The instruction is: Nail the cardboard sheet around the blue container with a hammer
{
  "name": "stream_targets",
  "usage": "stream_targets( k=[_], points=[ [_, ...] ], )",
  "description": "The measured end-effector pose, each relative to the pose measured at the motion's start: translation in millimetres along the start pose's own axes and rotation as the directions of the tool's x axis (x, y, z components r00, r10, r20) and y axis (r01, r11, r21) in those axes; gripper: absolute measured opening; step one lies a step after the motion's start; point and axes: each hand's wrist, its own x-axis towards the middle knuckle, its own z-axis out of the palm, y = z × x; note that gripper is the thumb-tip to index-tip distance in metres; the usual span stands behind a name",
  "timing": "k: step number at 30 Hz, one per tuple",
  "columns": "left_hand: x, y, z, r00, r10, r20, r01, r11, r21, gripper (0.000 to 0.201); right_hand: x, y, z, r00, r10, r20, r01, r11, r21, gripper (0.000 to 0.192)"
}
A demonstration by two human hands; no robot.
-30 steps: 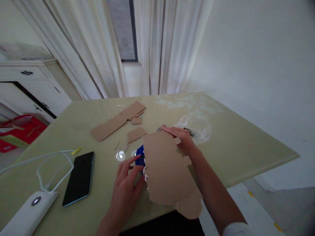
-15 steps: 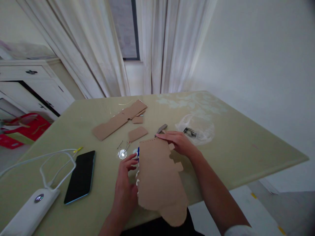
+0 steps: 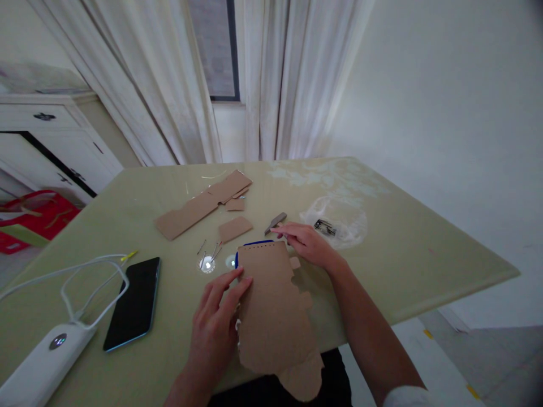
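Note:
A brown cardboard piece [image 3: 275, 311] with a row of small holes along its far edge lies at the table's near side, a torn rounded end hanging past the edge. Something blue [image 3: 258, 243] shows from beneath its far and left edges. My left hand [image 3: 216, 322] holds the cardboard by its left edge, thumb and forefinger on top. Beyond its far right corner, my right hand [image 3: 307, 243] is closed around the handle of a small hammer [image 3: 276, 223], whose grey head lies close to the tabletop. The hand covers most of the handle.
Several loose nails [image 3: 211, 251] lie left of the cardboard. Cardboard offcuts [image 3: 203, 206] sit farther back; a clear plastic bag [image 3: 354, 220] with black nails is at right. A phone [image 3: 133, 305] and a cabled power bank [image 3: 48, 362] lie at left.
My left hand has moved from beside the cardboard's edge onto its top. The cardboard has shifted slightly toward me, and more blue shows at its far edge. The hammer stays in my right hand.

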Motion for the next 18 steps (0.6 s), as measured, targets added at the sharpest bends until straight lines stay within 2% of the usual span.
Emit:
stream_targets(
  k=[5, 11, 14, 18],
  points=[
    [0, -1, 4.0, 0.998, 0.067, -0.014, -0.066, 0.994, 0.084, 0.051, 1, -6, 1, 0.995, 0.094, -0.037, -0.092, 0.995, 0.049, 0.033],
    [-2, -1, 3.9, 0.999, 0.047, 0.006, -0.048, 0.993, 0.106, 0.051, 5, -14, 7, 0.982, 0.191, 0.002, -0.189, 0.973, 0.134, 0.031],
    [-2, -1, 1.7, 0.999, 0.040, 0.036, -0.044, 0.992, 0.115, 0.056, 6, -11, 11, 0.950, 0.312, 0.012, -0.305, 0.921, 0.242, 0.032],
    [1, -3, -4.3, 0.995, 0.022, 0.099, -0.033, 0.993, 0.111, 0.066, 7, -6, 17, 0.894, 0.430, 0.127, -0.442, 0.799, 0.408, 0.034]
  ],
)
